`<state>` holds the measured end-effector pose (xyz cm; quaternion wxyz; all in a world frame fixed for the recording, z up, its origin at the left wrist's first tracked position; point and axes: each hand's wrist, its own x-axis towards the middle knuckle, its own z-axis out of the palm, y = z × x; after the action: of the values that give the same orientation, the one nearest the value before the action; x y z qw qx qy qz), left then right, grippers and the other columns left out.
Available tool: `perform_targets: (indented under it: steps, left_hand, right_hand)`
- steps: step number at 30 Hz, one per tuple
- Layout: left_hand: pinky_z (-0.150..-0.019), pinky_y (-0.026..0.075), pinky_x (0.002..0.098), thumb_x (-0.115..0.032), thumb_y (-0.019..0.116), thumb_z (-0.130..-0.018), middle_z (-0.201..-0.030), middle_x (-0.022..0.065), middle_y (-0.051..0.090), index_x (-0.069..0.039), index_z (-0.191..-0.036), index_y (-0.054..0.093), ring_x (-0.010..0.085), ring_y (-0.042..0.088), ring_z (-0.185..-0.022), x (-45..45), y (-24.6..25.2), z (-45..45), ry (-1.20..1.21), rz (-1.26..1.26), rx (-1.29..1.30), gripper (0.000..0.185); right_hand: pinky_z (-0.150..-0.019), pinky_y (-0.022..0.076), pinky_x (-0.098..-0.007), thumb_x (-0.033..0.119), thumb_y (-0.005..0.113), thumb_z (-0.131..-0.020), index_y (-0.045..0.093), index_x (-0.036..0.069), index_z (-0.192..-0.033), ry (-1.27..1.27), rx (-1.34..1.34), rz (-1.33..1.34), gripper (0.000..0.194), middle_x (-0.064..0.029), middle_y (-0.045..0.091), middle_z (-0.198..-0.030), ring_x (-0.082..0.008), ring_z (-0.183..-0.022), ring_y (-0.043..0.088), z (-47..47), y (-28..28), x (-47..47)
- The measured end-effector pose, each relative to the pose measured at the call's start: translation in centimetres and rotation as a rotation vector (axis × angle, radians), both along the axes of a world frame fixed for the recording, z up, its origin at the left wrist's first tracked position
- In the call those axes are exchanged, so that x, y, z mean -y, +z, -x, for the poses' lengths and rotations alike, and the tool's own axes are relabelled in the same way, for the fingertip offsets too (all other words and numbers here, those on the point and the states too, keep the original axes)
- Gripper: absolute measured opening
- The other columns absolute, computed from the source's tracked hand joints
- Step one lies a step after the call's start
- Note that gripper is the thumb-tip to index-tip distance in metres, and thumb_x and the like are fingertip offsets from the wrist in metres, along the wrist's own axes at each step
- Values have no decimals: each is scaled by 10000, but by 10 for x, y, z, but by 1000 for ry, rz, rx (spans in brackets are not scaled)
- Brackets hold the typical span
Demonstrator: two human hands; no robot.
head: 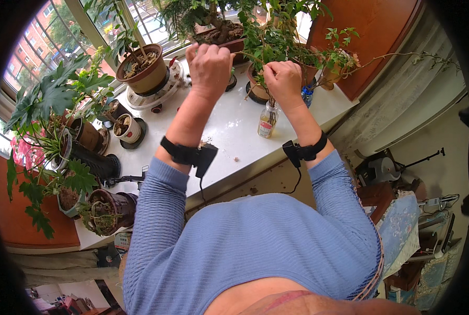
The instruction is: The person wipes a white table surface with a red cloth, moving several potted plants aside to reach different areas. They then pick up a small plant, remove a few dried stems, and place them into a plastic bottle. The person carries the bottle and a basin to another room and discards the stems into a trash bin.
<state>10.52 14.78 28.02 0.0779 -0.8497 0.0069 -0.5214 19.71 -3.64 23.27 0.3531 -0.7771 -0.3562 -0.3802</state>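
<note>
Above the white windowsill (pixel 242 147), both my hands are raised in front of the plants. My left hand (pixel 209 65) is closed, with the end of a thin stem (pixel 249 55) at its thumb side. That stem runs right towards my right hand (pixel 283 78), whose fingers are pinched on it or on a twig beside it; the fingertips are partly hidden. Below my right hand a clear bottle (pixel 268 120) with a label holds several cut stems in liquid. A leafy green plant (pixel 258 37) in a terracotta-coloured pot (pixel 258 87) stands just behind the hands.
A large bonsai pot (pixel 236 47) stands by the window. Left are a brown-rimmed pot (pixel 143 71) on a white stand, a small white pot (pixel 129 129) and several leafy plants. A blue bottle (pixel 307 96) stands at the right. A long thin branch (pixel 392 56) reaches towards the curtain.
</note>
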Motion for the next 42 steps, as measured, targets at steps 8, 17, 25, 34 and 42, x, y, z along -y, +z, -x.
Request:
perform_targets:
  steps: [8, 17, 25, 34, 42]
  left_hand:
    - [-871, 387, 409, -296, 726, -836, -762, 25, 684, -163, -758, 707, 241, 646, -811, 22, -67, 12, 37, 305, -107, 156]
    - [-696, 511, 409, -277, 720, -855, -768, 106, 721, -82, -828, 757, 294, 697, -724, 36, -98, 5, -187, 678, -314, 200]
    - [-733, 548, 391, -248, 704, -864, -837, 173, 720, -35, -901, 752, 324, 711, -779, 63, -107, -10, -342, 949, -439, 221]
    - [-713, 532, 358, -308, 701, -895, -842, 158, 733, 1, -970, 745, 243, 710, -761, 56, -108, -15, -410, 1065, -500, 322]
    - [-726, 521, 318, -351, 661, -956, -864, 113, 742, -15, -1040, 741, 154, 668, -783, 11, -85, -22, -392, 987, -439, 355]
  right_hand:
    - [-816, 433, -422, 165, 662, -836, 708, 89, -744, -12, 32, -71, 127, -62, 682, -727, -278, -771, 620, 0, -3, -4]
    - [-818, 451, -428, 179, 671, -866, 738, 78, -810, 75, -140, -74, 134, -86, 712, -786, -294, -804, 641, 5, -3, -5]
    - [-680, 516, -385, 165, 700, -868, 755, 33, -873, 83, -116, -103, 143, -127, 713, -783, -288, -746, 655, 6, -1, -3]
    - [-674, 520, -268, 193, 648, -958, 737, -1, -1021, 181, -406, -185, 223, -74, 748, -847, -102, -727, 654, -10, 21, 26]
    - [-617, 472, -234, 162, 701, -914, 736, -3, -1015, 392, -912, -297, 197, 4, 695, -804, -64, -690, 591, -60, -24, 44]
